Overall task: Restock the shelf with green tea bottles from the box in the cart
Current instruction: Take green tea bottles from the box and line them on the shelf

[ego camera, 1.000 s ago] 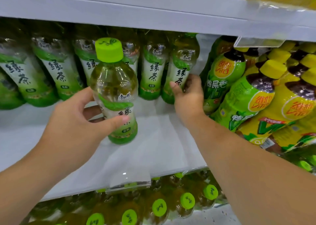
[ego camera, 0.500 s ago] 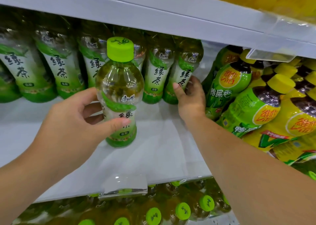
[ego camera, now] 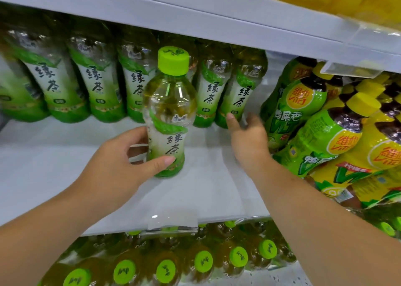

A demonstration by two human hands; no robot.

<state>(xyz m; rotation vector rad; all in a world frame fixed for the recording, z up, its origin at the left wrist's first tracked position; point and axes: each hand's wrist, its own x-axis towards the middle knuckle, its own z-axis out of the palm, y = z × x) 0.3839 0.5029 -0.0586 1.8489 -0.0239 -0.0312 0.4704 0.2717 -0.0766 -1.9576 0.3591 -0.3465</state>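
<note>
My left hand (ego camera: 121,164) grips the lower half of a green tea bottle (ego camera: 169,110) with a lime cap, holding it upright on the white shelf board (ego camera: 208,190), in front of the back row. That row of green tea bottles (ego camera: 97,90) lines the rear of the shelf. My right hand (ego camera: 249,142) is at the base of the rightmost green tea bottle (ego camera: 240,90). Its fingers are loosely spread and blurred, and its thumb tip is beside the bottle's foot. The box and cart are out of view.
Leaning green and yellow lemon tea bottles (ego camera: 325,133) crowd the shelf's right side, right next to my right wrist. The upper shelf edge (ego camera: 195,23) hangs low over the bottle caps. More green-capped bottles (ego camera: 204,262) fill the shelf below.
My left hand has carried its bottle rightward and deeper toward the back row. My right hand has loosened from the rightmost bottle and drawn back slightly.
</note>
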